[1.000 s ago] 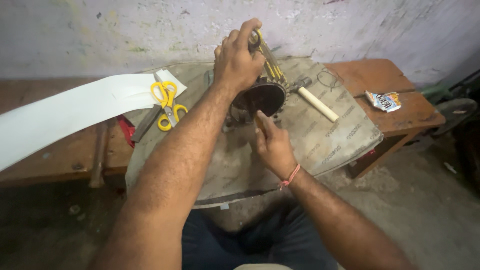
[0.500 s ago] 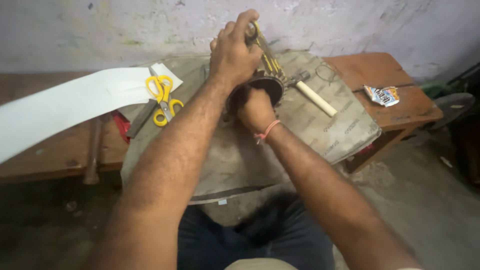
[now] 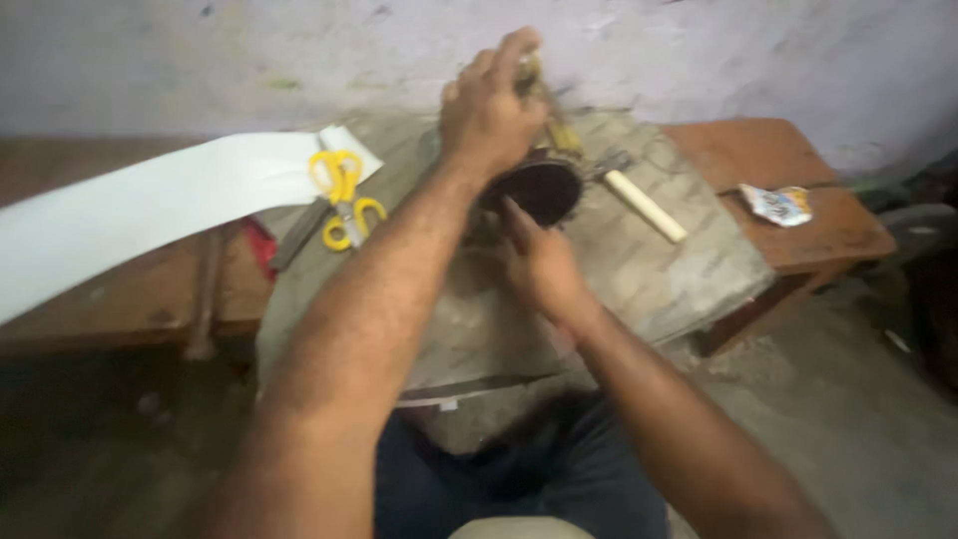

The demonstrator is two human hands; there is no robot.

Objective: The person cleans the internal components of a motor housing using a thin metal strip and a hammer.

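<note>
The left hand is closed around the top of a yellowish tool that stands tilted over a dark round part. The part sits on a grey slab laid across the wooden bench, near the wall. The left fingers are wrapped tight on the tool's upper end; motion blur hides what kind of tool it is.

The right hand lies just in front of the round part, its fingers fairly straight and narrow, the tips touching the part's near rim. They clasp nothing; they only press or steady it.

To do this well, it seems wise to keep the right fingertips low on the rim, clear of the tool's tip, and to hold the part flat on the slab so it cannot turn or slide. The left grip looks firm enough; keeping the tool from leaning further would likely help.

Yellow scissors lie to the left on a long white strip. A pale stick rests just right of the part, and a crumpled wrapper lies farther right.
</note>
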